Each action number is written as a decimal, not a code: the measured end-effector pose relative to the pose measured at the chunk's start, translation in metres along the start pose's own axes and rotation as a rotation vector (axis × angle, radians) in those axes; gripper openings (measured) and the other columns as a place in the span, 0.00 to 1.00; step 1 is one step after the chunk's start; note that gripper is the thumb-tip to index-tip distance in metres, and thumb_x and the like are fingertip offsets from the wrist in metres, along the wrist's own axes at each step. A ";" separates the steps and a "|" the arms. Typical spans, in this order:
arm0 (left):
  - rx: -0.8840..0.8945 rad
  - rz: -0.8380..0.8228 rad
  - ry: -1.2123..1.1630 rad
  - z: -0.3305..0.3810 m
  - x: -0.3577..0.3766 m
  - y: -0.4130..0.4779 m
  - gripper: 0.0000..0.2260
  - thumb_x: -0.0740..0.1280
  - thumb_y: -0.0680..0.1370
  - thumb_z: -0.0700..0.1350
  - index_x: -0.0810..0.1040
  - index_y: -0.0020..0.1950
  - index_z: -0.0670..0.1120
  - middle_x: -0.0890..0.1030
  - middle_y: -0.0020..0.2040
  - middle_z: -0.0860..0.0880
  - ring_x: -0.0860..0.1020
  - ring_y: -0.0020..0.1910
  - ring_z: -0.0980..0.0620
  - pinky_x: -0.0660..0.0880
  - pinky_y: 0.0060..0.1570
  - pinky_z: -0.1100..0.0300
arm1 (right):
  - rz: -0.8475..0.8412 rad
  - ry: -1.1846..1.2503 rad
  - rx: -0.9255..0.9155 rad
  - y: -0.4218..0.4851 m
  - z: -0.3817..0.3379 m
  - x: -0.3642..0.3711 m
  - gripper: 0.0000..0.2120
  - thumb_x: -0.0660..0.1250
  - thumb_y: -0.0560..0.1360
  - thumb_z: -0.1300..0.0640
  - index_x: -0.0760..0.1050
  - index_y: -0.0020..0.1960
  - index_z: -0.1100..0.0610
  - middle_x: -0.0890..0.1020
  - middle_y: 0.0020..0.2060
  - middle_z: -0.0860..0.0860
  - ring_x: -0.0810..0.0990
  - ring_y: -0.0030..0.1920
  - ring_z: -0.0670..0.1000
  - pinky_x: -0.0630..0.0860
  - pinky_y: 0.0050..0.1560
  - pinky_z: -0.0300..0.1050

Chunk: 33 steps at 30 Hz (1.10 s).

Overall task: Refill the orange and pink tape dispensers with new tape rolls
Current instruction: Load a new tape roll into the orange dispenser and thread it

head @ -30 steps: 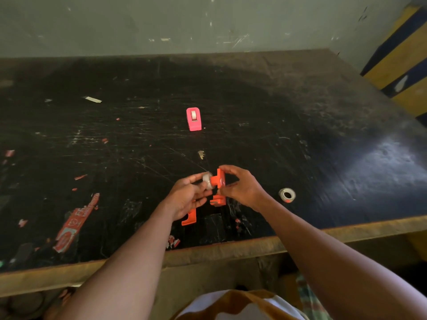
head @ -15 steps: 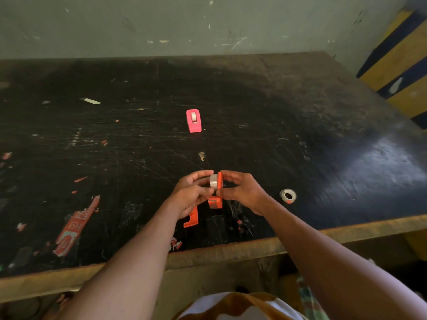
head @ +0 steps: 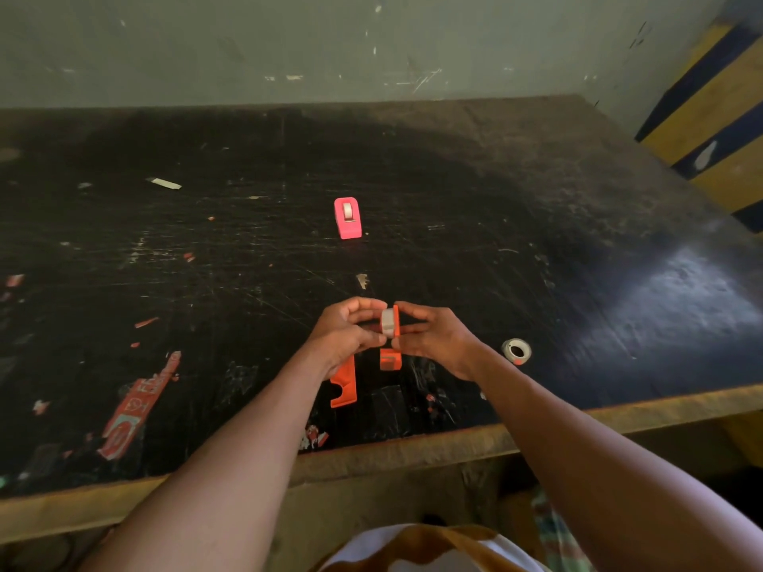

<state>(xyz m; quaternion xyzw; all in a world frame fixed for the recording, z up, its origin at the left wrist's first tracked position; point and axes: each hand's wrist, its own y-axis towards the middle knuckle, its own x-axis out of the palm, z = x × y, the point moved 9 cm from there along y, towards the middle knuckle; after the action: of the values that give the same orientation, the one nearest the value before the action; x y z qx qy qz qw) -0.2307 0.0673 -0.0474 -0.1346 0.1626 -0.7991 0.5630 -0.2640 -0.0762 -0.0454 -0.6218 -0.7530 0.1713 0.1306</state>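
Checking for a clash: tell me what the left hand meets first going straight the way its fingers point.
The left hand, pinching the tape roll, points right: the roll would likely meet the orange dispenser part in the right hand; contact is unclear.

There is 1 desk point(head: 578, 282) and 1 pink tape dispenser point(head: 349, 229). Orange dispenser parts number 3: raised part point(head: 396, 319), small part point(head: 390, 360), flat part point(head: 344, 386). Tape rolls number 3: raised roll point(head: 387, 322), loose roll point(head: 516, 351), loaded roll point(head: 348, 211). Hands number 2: left hand point(head: 342, 332), right hand point(head: 433, 340).
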 end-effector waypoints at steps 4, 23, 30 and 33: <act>0.045 0.018 0.093 0.006 0.000 -0.003 0.23 0.73 0.70 0.26 0.83 0.53 0.53 0.86 0.53 0.53 0.85 0.52 0.57 0.83 0.46 0.61 | 0.004 0.005 0.027 0.001 0.002 0.000 0.34 0.71 0.73 0.70 0.64 0.76 0.55 0.85 0.54 0.56 0.85 0.53 0.52 0.81 0.56 0.49; -0.172 0.501 0.498 -0.012 -0.045 -0.011 0.21 0.73 0.77 0.41 0.76 0.68 0.50 0.79 0.67 0.46 0.78 0.65 0.47 0.77 0.63 0.49 | 0.009 0.135 0.077 0.002 0.017 -0.008 0.33 0.67 0.74 0.73 0.66 0.74 0.52 0.83 0.56 0.59 0.85 0.55 0.56 0.80 0.58 0.54; -0.374 0.484 0.899 -0.052 -0.036 -0.027 0.38 0.79 0.70 0.48 0.63 0.74 0.45 0.68 0.72 0.38 0.70 0.71 0.37 0.72 0.65 0.45 | 0.013 0.137 0.100 0.000 0.023 -0.012 0.32 0.67 0.74 0.73 0.67 0.74 0.52 0.84 0.55 0.58 0.85 0.54 0.54 0.81 0.57 0.53; -0.362 0.448 0.936 -0.056 -0.025 -0.025 0.30 0.75 0.74 0.41 0.64 0.71 0.45 0.74 0.68 0.39 0.75 0.68 0.39 0.76 0.61 0.48 | 0.011 0.142 0.111 0.000 0.026 -0.013 0.32 0.67 0.74 0.73 0.67 0.74 0.52 0.84 0.55 0.59 0.85 0.54 0.55 0.81 0.56 0.53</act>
<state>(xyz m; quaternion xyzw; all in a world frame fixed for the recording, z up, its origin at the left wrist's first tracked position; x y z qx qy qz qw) -0.2658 0.1044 -0.0889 0.1782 0.5553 -0.5934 0.5548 -0.2722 -0.0918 -0.0686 -0.6283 -0.7278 0.1688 0.2169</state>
